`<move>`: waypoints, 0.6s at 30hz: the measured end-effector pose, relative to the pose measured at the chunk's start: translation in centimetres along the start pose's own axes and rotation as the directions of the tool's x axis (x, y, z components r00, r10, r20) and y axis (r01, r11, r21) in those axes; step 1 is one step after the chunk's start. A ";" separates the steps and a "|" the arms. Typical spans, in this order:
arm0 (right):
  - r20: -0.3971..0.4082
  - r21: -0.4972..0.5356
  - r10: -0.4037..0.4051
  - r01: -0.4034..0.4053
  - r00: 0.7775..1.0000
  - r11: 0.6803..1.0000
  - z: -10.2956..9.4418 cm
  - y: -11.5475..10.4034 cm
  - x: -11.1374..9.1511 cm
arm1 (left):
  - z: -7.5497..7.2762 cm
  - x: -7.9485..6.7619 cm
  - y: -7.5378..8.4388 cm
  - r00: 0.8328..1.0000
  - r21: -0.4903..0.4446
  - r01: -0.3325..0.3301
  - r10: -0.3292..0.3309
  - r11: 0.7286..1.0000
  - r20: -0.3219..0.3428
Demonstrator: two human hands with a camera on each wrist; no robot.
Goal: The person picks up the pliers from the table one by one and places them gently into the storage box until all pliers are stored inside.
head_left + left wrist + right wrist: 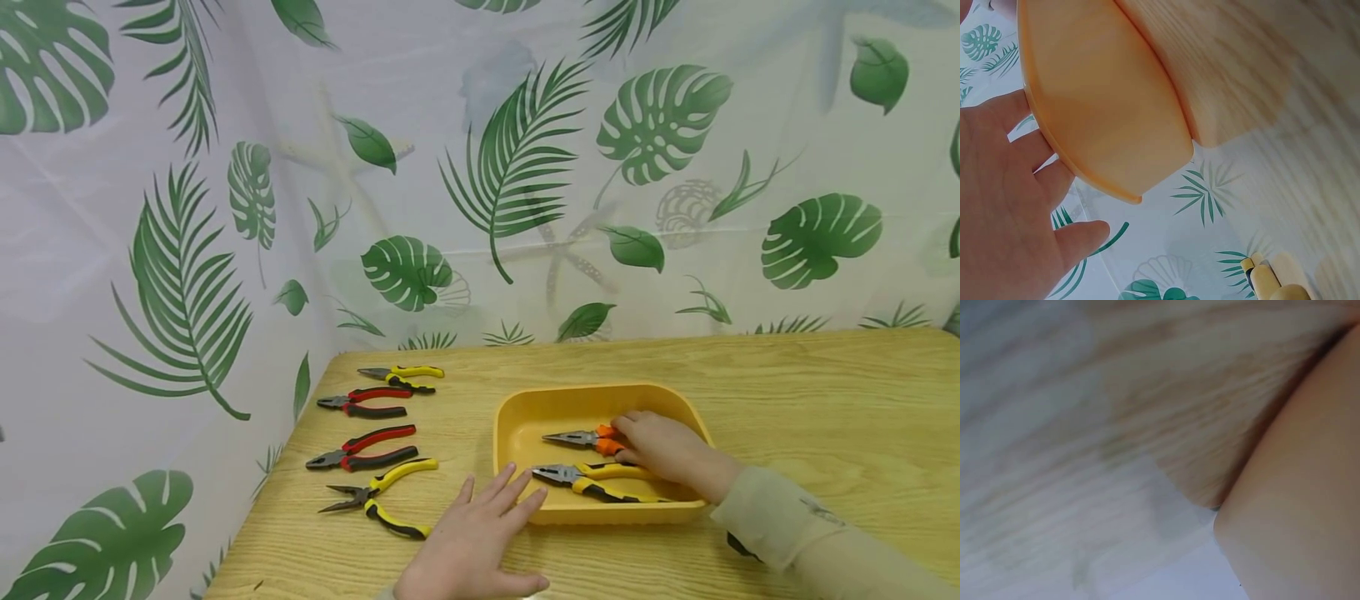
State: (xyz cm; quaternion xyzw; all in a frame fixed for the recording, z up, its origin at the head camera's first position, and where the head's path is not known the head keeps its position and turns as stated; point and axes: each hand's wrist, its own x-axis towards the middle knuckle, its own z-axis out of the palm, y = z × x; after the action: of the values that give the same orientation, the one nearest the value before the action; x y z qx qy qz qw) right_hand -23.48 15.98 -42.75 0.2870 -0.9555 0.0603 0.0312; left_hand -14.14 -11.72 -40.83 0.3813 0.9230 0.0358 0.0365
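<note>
Inside a yellow plastic bin lie two tools: needle-nose pliers with orange handles and combination pliers with yellow-and-black handles. My right hand reaches over the bin's right side and grips the orange handles, covering their ends. The jaws of the orange pair point left. My left hand is spread, with its fingertips at the bin's near left corner. In the left wrist view that hand has straight fingers along the bin's rim. The right wrist view shows only the bin's outer wall, not the hand.
Left of the bin, several pliers lie in a column on the wooden table: yellow-black ones at the back, two red-black pairs, and splayed yellow-black needle-nose pliers nearest. A leaf-print cloth hangs behind and to the left.
</note>
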 end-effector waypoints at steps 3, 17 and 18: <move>0.006 -0.016 -0.006 0.006 1.000 1.000 0.0 -0.1 0.1 | 0.0 0.0 0.0 1.000 -0.001 0.003 -0.003 1.000 0.003; 0.021 0.012 -0.014 0.014 1.000 1.000 -0.2 -1.1 0.8 | 0.0 0.0 -0.2 1.000 -0.006 0.001 -0.001 1.000 0.001; 0.024 0.015 -0.012 0.012 1.000 1.000 -0.3 -1.2 0.9 | 0.0 0.0 -0.2 1.000 -0.002 0.001 -0.001 1.000 -0.001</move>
State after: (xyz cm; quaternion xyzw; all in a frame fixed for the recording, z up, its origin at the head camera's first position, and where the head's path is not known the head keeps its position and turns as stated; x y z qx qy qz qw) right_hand -23.55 14.54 -42.29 0.2938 -0.9536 0.0636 0.0178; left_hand -14.27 -11.80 -40.86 0.3807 0.9232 0.0369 0.0367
